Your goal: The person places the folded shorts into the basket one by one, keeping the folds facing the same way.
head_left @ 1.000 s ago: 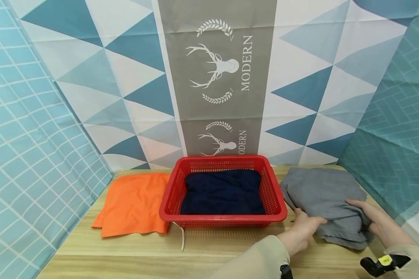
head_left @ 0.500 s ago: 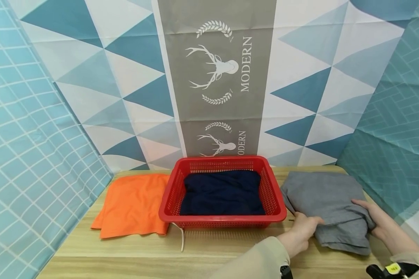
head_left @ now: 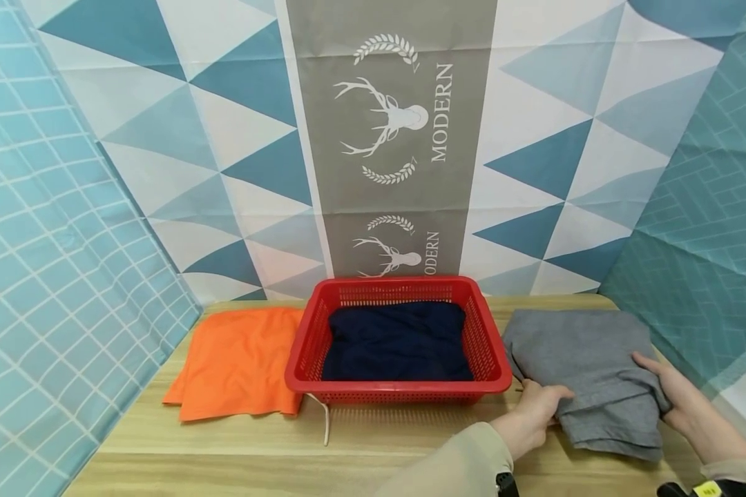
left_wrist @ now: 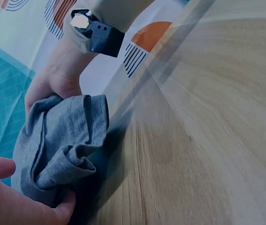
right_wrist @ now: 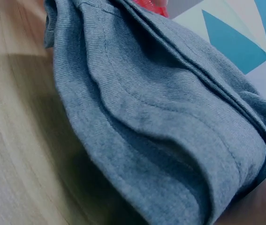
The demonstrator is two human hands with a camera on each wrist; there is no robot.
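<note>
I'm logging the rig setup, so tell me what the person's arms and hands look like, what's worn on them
Both hands are bare. The left hand comes out of a long beige sleeve with a black device at the wrist. The right hand also has a beige sleeve, with a black wrist-mounted unit bearing a small yellowish label. No gloves or rings show.

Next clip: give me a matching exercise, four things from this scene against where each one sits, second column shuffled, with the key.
Things:
1. orange cloth
2. navy cloth
3. grey garment
4. red basket

Places:
A. between both hands, right of the basket
B. middle of the table, by the backdrop
C. flat on the table, left of the basket
D. inside the basket

Pairs: 1-C, 2-D, 3-A, 4-B
</note>
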